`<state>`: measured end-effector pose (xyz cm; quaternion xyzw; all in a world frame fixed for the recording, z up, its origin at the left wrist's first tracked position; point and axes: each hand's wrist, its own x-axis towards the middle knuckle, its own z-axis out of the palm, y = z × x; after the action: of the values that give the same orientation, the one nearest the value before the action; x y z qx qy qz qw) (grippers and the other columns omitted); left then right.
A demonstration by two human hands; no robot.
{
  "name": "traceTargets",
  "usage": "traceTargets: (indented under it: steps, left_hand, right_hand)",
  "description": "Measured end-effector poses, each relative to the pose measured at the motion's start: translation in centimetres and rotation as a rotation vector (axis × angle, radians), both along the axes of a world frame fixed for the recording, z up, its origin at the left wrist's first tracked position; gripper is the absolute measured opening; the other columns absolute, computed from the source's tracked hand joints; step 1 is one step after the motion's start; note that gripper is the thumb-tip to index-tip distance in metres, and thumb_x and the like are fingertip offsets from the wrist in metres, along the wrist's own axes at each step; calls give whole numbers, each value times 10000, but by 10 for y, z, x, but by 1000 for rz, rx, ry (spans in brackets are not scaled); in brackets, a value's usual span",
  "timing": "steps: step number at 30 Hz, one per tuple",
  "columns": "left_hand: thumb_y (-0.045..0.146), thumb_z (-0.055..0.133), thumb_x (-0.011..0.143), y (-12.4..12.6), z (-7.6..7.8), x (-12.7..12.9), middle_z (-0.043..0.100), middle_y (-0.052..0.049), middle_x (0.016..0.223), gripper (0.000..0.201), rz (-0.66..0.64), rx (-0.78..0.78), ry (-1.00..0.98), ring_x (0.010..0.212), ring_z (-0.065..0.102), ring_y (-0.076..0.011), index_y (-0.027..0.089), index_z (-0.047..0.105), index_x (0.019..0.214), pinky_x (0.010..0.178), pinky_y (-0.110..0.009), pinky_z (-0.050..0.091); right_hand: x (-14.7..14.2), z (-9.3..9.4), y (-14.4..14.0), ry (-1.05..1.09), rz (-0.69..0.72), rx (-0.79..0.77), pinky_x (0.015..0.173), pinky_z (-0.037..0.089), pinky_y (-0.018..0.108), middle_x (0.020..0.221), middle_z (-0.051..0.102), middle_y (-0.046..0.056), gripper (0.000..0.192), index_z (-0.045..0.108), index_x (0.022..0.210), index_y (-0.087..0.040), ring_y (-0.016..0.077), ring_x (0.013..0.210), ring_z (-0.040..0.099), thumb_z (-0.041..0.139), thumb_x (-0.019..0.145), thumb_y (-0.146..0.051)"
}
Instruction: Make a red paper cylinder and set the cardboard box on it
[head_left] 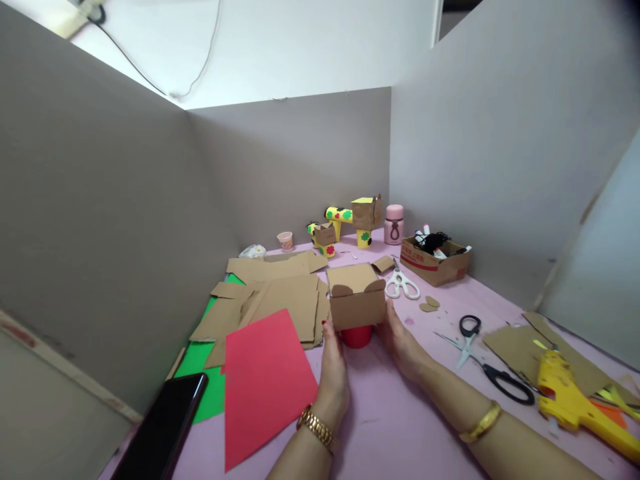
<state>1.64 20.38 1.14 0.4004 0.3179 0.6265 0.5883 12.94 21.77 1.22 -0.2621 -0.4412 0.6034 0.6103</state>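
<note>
Both hands press the small cardboard box [356, 298] from its two sides, near the middle of the worktop [400, 427]; the left hand [334, 365] and right hand [400, 341] are half open, fingers flat on its walls, apparently to steady it on the red cup [357, 337] beneath; red paper [263, 380] lies just left; black scissors [487, 360] lie to the right.

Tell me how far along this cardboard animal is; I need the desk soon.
Done: two decorated figures stand at the back. In hand: left hand and right hand hold a cardboard box head on a red tube. Left: it looks undecorated; red paper lies uncut.
</note>
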Motion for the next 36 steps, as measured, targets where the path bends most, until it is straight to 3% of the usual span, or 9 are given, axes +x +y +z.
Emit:
traceTargets:
  steps: [6,10,13,18,22,28,31,34,36]
  left_hand:
    - [519,238,931,1,1,-3,280,13,1527,532,98,-67,21,1389,245,-129,277,368,1386,1152,-295,176]
    - [529,252,922,6,-2,-10,318,-82,1508,596,225,-121,31,1370,297,-160,205,290,1420,1150,-336,183]
    - [545,291,909,10,-6,-16,338,-79,1496,602,305,-106,39,1353,331,-165,221,290,1416,1137,-326,220]
    - [552,325,899,12,-15,-19,383,-104,1466,610,319,-81,69,1327,376,-188,198,333,1395,1126,-346,250]
    - [583,360,874,16,-23,-19,421,-108,1445,619,315,-82,87,1327,382,-216,216,376,1372,1110,-375,285]
    - [580,391,862,21,-30,-21,486,-112,1399,617,322,-83,106,1305,418,-221,220,394,1363,1092,-380,319]
    - [576,404,858,20,-30,-20,511,-116,1375,611,320,-84,116,1286,443,-222,217,406,1352,1083,-377,334]
    - [575,394,861,18,-30,-20,507,-124,1373,608,309,-81,133,1277,453,-220,207,403,1345,1082,-371,332]
    - [580,379,864,17,-29,-20,469,-142,1397,628,296,-77,154,1287,435,-222,183,380,1350,1090,-375,314]
  right_hand:
    - [18,-1,7,-88,-110,-36,1134,123,461,1519,293,-49,648,291,1417,-368,208,1399,214,243,857,-690]
    - [33,6,8,-182,-166,32,1131,121,438,1554,195,-33,733,181,1445,-377,201,1406,185,443,819,-653]
    - [38,16,7,-259,-177,100,1132,115,408,1558,178,-5,867,147,1455,-361,190,1410,164,606,755,-589]
    - [36,30,11,-340,-195,130,1119,105,481,1559,162,66,1101,67,1470,-323,241,1417,124,738,631,-558]
    - [30,36,12,-351,-211,123,1112,168,474,1559,159,80,1169,60,1472,-314,260,1402,184,793,580,-503]
    - [23,35,10,-324,-236,98,982,406,457,1440,417,128,1097,195,1457,-283,304,1260,440,830,567,-372]
    - [34,38,16,-288,-358,119,992,406,421,1417,443,93,1061,215,1449,-307,288,1267,431,820,580,-368]
    - [55,37,27,-243,-555,136,1038,356,408,1460,370,60,1105,85,1461,-345,264,1316,365,793,614,-392]
    - [69,30,36,-236,-645,106,1045,340,446,1496,295,90,1155,27,1465,-322,286,1334,331,797,606,-393]
